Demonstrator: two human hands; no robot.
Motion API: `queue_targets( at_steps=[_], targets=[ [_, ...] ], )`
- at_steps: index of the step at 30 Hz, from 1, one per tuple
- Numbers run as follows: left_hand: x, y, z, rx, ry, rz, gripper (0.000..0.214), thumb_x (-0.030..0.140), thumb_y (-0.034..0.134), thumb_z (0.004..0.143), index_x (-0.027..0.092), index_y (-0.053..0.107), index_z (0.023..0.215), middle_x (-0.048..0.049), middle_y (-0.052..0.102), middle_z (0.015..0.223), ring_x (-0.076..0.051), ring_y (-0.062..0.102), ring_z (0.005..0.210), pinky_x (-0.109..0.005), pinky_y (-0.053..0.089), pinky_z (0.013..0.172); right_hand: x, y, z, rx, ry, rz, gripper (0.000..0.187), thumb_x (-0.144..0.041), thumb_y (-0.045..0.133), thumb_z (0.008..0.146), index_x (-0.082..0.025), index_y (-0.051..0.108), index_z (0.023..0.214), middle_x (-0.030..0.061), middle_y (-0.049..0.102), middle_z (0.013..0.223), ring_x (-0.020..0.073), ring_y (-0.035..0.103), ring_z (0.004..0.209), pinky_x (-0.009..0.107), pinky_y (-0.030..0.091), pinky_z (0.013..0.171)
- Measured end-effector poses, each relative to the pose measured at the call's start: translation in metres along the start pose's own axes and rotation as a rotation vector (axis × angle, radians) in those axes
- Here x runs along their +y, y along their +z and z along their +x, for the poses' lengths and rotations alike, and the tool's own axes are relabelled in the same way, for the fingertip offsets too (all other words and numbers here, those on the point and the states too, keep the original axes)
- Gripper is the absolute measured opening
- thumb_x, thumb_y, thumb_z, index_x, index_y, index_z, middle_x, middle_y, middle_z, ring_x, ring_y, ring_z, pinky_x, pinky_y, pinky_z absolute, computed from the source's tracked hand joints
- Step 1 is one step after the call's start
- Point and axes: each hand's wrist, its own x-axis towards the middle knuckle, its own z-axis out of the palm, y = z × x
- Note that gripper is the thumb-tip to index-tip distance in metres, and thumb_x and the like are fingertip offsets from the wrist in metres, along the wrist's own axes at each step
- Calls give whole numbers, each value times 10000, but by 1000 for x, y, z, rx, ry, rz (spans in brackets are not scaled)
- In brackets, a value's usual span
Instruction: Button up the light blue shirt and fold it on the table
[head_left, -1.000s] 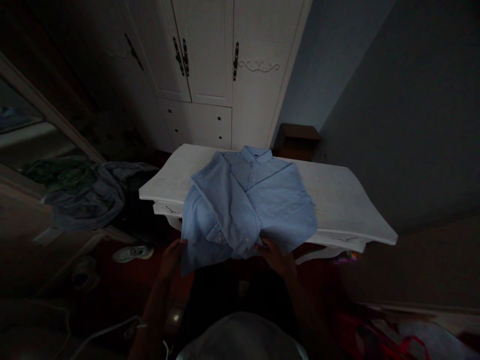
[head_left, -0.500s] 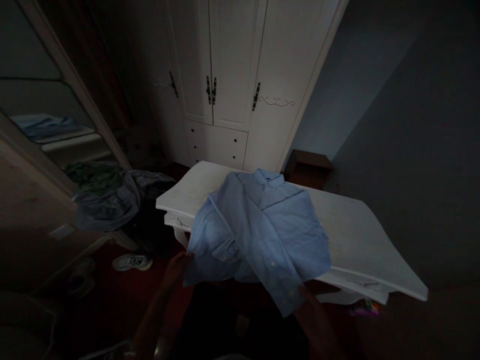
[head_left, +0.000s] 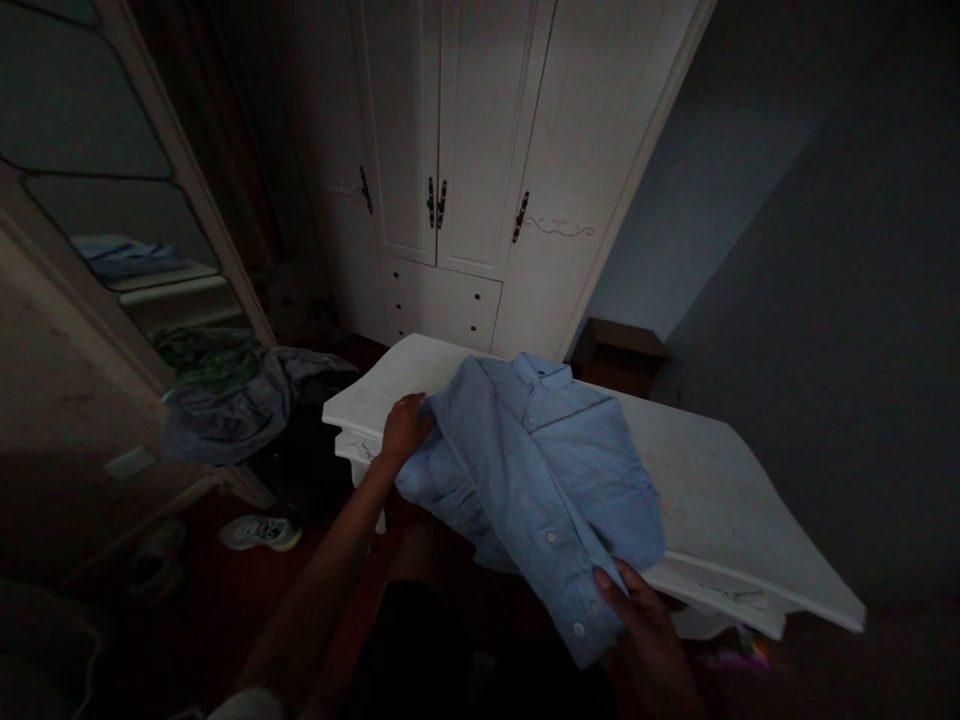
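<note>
A light blue button-up shirt (head_left: 525,450) lies over the white table (head_left: 720,480), its collar toward the far edge and its lower part hanging over the near edge. One long sleeve crosses the front diagonally, its buttoned cuff pointing at me. My right hand (head_left: 634,600) pinches that sleeve near the cuff, thumb on top. At the shirt's left side, by the table's left end, my left hand (head_left: 407,425) is closed on the folded edge of the fabric; its fingertips are partly hidden by the cloth.
A white wardrobe (head_left: 480,150) stands behind the table. On the left, grey and green clothes (head_left: 232,390) are heaped beside a mirror (head_left: 142,230), with a white shoe (head_left: 260,533) on the red floor. A brown box-like piece (head_left: 619,350) sits behind the table's right side.
My left hand has moved up and away from me, from the shirt's lower left corner to its left side, and the cloth there has bunched inward. My right hand stays at the cuff.
</note>
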Motion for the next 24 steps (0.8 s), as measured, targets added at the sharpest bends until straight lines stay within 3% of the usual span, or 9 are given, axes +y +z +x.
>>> queue_targets(
  at_steps=[3,7,10,12,15,17,19,21,24],
  targets=[
    [0,7,27,-56,-46,43,361,236,538,841,161,668,1169,-154,661,1205,-320,588,1133,-435,462,961,-5,-10,-4,69,36,-3,569,-440,887,578,-237,719,1082,77,760,1019,306,726,871,373,582,686],
    [-6,15,39,-33,-90,30,320,261,513,851,167,709,1087,-168,669,1164,-343,580,1123,-425,468,905,23,-25,5,155,101,-52,452,-512,876,483,-352,752,888,61,763,949,361,712,953,418,595,639],
    [-10,16,41,-31,-100,-18,316,261,516,852,164,692,1096,-146,695,1102,-307,608,1073,-389,465,907,40,-33,14,177,112,-123,418,-456,885,430,-296,740,788,75,757,931,393,693,978,461,590,670],
    [-11,16,40,-33,-83,-67,349,200,492,849,180,663,1152,-107,705,1100,-262,625,1050,-356,461,926,36,-37,18,164,81,-234,384,-415,876,434,-271,728,758,77,756,929,391,691,963,472,581,696],
    [-13,16,37,-46,-26,-149,441,97,451,818,205,670,1185,-62,691,1181,-207,620,1096,-302,439,989,4,-34,22,116,-34,-391,283,-373,851,498,-307,728,745,59,760,921,356,682,981,444,554,797],
    [-14,16,36,-58,-5,-199,451,89,455,798,196,706,1157,-63,690,1196,-199,617,1117,-279,430,1013,-30,-18,27,109,-147,-527,238,-369,844,540,-324,740,749,58,760,895,337,682,964,424,527,858],
    [-15,14,36,-64,-12,-246,426,130,458,809,175,727,1136,-74,702,1174,-203,629,1102,-272,440,1008,-64,12,36,94,-361,-722,254,-413,816,606,-318,763,836,62,759,924,326,682,918,432,504,882],
    [-17,11,38,-71,-36,-289,408,194,430,852,163,736,1119,-73,716,1159,-204,638,1092,-269,451,989,-92,55,56,-56,-578,-801,238,-442,727,735,-288,759,914,58,757,928,285,681,882,409,496,888],
    [-20,8,47,-112,-87,-329,426,294,376,915,151,753,1055,-66,743,1093,-204,662,1041,-262,475,914,-117,130,110,-246,-761,-886,257,-420,595,862,-224,735,953,56,754,943,237,683,880,357,510,848]
  ],
)
